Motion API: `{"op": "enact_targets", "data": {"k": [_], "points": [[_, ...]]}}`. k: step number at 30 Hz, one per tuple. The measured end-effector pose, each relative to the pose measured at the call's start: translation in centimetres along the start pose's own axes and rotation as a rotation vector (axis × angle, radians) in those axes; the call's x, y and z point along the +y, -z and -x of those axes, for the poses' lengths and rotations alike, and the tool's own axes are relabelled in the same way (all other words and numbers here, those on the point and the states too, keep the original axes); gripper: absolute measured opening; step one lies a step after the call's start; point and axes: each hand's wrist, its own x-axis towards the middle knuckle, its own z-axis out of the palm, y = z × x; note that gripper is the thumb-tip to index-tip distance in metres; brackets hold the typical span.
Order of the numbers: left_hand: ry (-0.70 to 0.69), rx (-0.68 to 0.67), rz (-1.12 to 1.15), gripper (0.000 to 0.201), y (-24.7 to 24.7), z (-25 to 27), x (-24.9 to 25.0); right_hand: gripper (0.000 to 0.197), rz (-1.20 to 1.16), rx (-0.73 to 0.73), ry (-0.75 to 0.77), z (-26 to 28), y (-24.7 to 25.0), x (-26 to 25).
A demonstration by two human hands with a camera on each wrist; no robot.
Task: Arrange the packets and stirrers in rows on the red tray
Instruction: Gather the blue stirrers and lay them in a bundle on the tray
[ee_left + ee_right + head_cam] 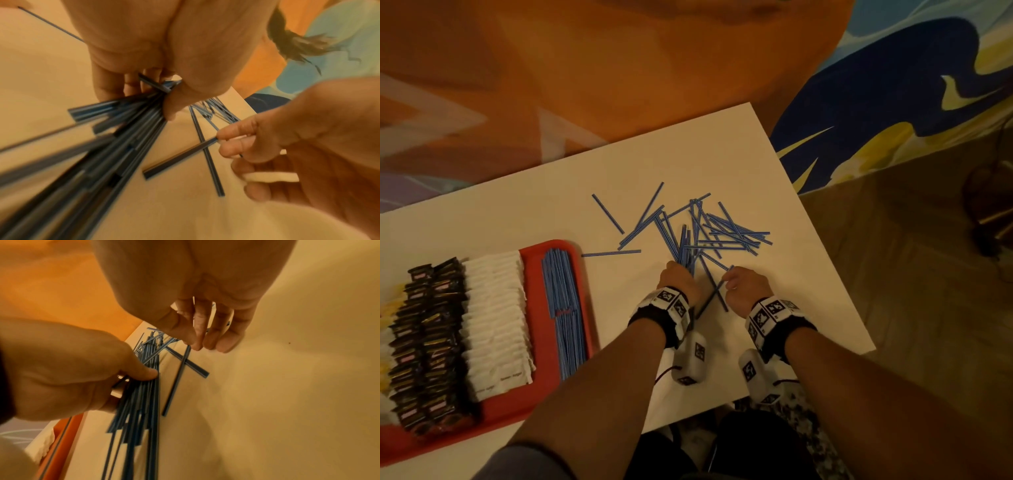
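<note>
The red tray (541,308) sits at the near left of the white table (722,154), already mostly filled: a row of dark packets (428,342), a row of white packets (496,318) beside it, and along its right side a lined-up row of blue stirrers (565,308). Some yellow packets (387,308) show at the far left edge, too cut off to judge.

To the right of the tray, a loose pile of stirrers (709,229) lies crisscrossed on the table, with a few strays toward the tray.

The left hand (678,279) has its fingers curled round a bundle of stirrers (127,123) gathered at the near edge of the pile. The right hand (744,286), just beside it, pinches one end of a single stirrer (180,157) between thumb and fingertips.

By my reading, the packets look done and the stirrer row is begun; what remains is collecting the scattered pile, squaring the bundle and laying it on the tray.
</note>
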Motion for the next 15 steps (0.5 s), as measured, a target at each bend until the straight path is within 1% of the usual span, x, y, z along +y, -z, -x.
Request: {"op": "enact_targets", "data": {"k": [1,2,3,4,5,6,7,8,10,12,15], "points": [[0.011,-0.019,-0.004,0.054,0.5,0.0,-0.1,0.036,0.015,-0.007,0.004,-0.2,0.1,0.0],[0.01,-0.025,-0.005,0.041,1.1,0.0,-0.3,0.035,0.035,-0.014,0.01,-0.3,0.2,-0.2],[0.002,-0.025,0.009,0.021,1.6,0.0,-0.5,0.033,0.051,-0.022,0.018,-0.4,0.2,-0.2],[-0.011,-0.014,0.018,0.019,2.1,0.2,-0.7,0.032,0.063,-0.029,0.025,-0.5,0.3,-0.4],[-0.013,0.014,0.04,0.031,2.5,0.2,-1.1,0.031,0.068,-0.034,0.027,-0.7,0.3,-0.6],[-0.003,0.018,0.079,0.036,2.8,0.1,-1.5,0.031,0.071,-0.037,0.025,-0.8,0.3,-0.7],[0.008,0.008,0.153,0.037,3.0,-0.1,-2.0,0.031,0.072,-0.038,0.022,-0.9,0.2,-0.8],[0.03,-0.006,0.247,0.036,3.2,-0.3,-2.6,0.031,0.075,-0.04,0.02,-1.0,0.2,-1.1],[0.074,-0.028,0.518,0.031,3.6,-0.3,-3.3,0.03,0.082,-0.054,0.02,-1.2,0.2,-1.5],[0.119,-0.021,0.768,0.024,4.1,0.3,-3.8,0.032,0.084,-0.068,0.021,-1.4,0.2,-2.0],[0.125,-0.002,0.972,0.02,5.3,1.4,-4.0,0.032,0.072,-0.084,0.022,-1.7,0.4,-3.1]]}}
